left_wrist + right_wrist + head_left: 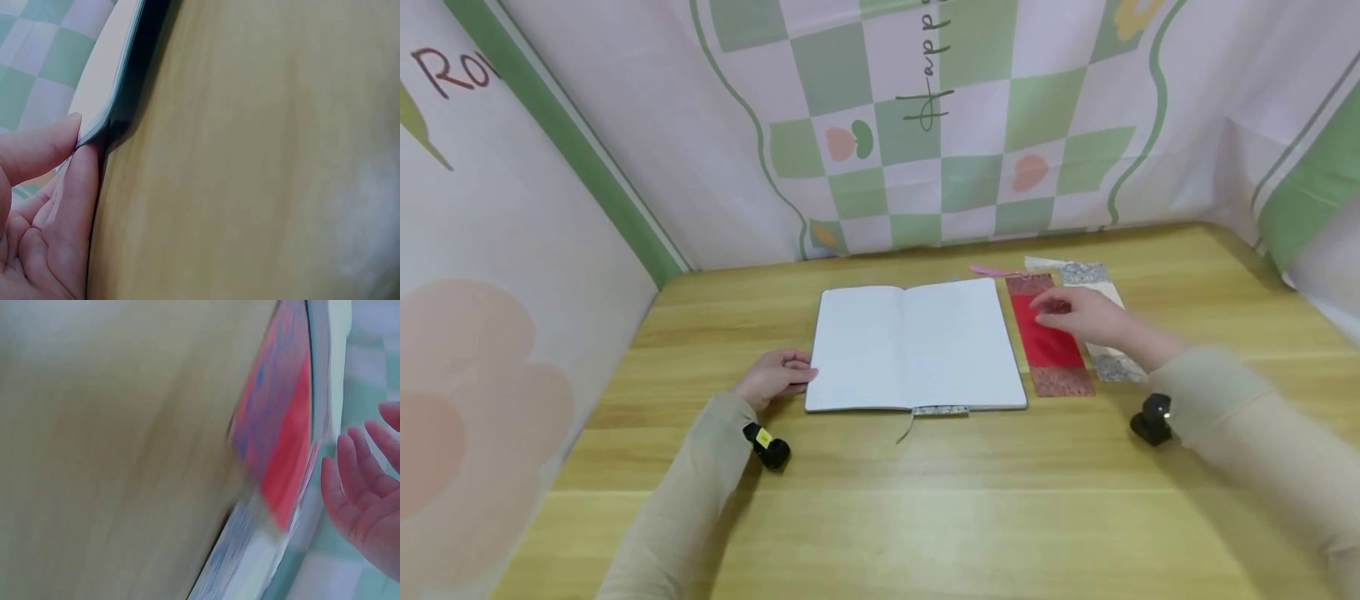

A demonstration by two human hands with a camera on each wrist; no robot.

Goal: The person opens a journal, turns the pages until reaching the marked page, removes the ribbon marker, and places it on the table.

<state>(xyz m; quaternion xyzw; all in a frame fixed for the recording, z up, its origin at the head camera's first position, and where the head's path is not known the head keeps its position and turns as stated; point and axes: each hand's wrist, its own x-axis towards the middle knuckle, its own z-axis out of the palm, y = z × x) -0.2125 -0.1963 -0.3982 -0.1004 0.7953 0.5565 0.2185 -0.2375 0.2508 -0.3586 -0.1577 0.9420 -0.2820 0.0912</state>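
An open notebook (857,350) with blank white pages lies on the table. My left hand (777,377) pinches its left edge, thumb on the page and a finger beneath; the left wrist view shows this grip on the pages (106,75) closely. To the notebook's right lies a red bookmark (1048,342) with patterned ends and a pink ribbon (992,270). Over it hovers my right hand (1086,315), fingers loosely bent and holding nothing. Beside that is a cream bookmark (1101,358) with blue-grey patterned ends, partly hidden by the hand.
A patterned strip (942,410) pokes out under the notebook's lower edge, next to a thin grey ribbon marker (906,430). Wood-grain table (880,517) extends around everything. A checkered cloth (910,192) hangs behind the table's back edge.
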